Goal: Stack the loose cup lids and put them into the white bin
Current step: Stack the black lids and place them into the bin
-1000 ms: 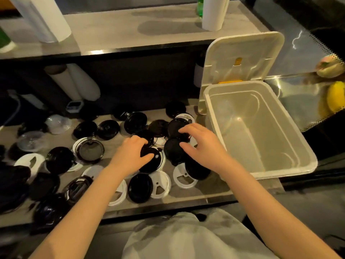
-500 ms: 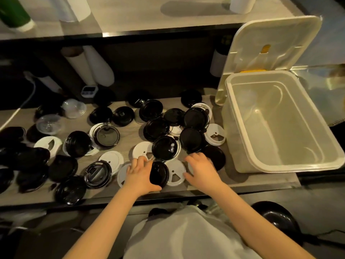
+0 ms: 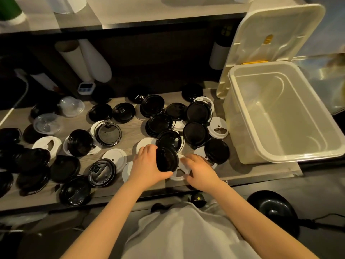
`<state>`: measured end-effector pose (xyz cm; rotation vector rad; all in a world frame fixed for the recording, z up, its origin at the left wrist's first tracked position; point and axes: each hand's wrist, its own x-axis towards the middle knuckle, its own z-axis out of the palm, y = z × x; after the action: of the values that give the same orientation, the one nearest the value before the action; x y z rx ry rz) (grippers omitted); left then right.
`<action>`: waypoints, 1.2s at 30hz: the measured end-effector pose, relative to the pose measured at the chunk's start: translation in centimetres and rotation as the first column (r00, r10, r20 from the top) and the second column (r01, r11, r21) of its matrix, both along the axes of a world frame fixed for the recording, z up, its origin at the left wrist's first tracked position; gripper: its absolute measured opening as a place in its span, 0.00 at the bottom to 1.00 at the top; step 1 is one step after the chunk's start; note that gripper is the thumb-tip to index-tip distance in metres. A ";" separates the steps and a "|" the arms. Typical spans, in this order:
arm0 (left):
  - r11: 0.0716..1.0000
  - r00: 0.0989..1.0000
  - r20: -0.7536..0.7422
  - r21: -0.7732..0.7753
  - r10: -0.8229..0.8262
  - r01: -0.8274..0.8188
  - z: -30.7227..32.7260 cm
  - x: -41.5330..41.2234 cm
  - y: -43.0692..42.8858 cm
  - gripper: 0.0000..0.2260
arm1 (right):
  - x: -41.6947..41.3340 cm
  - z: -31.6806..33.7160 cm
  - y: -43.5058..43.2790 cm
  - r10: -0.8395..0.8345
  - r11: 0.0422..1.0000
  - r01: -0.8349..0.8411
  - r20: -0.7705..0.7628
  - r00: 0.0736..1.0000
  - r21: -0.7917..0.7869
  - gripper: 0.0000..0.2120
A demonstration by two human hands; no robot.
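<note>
Several loose black, white and clear cup lids lie scattered over the wooden counter [image 3: 130, 139]. My left hand [image 3: 147, 165] grips a black lid [image 3: 166, 159], tilted on edge near the counter's front. My right hand [image 3: 200, 171] rests beside it with fingertips on a white lid [image 3: 179, 172] lying flat under the black one. The white bin [image 3: 242, 116] stands at the right end of the counter, its hinged cover [image 3: 276, 32] swung up and back; nothing lies inside it.
White paper rolls [image 3: 93, 60] and a small timer [image 3: 85, 87] sit in the dark recess behind the lids. An upper shelf [image 3: 149, 12] runs above. A black round stand [image 3: 272, 208] sits low at my right.
Both hands drew back from the middle of the pile to the counter's front edge. My left hand keeps its black lid; my right has come onto a white lid. The camera tilted down.
</note>
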<state>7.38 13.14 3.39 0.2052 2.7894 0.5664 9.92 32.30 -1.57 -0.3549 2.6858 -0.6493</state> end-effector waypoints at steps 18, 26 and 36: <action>0.848 0.947 0.188 0.423 0.261 -0.318 0.0 -2.7 6.0 0.24 | -1.9 -2.7 6.1 -0.714 0.694 0.716 0.048 0.698 -0.084 0.40; 0.568 0.839 0.431 0.619 0.333 -0.543 -0.6 -2.8 7.4 0.09 | -0.8 -0.8 6.5 -0.728 0.661 0.714 0.034 0.684 -0.230 0.39; 0.177 0.644 0.738 0.619 0.201 -0.765 1.2 -2.3 8.4 0.07 | -1.0 3.5 2.7 -0.484 0.725 0.347 -0.082 0.871 -0.595 0.37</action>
<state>5.11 21.51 4.58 -0.6646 1.5761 2.0113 8.91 35.04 1.88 0.0629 2.7515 -1.6588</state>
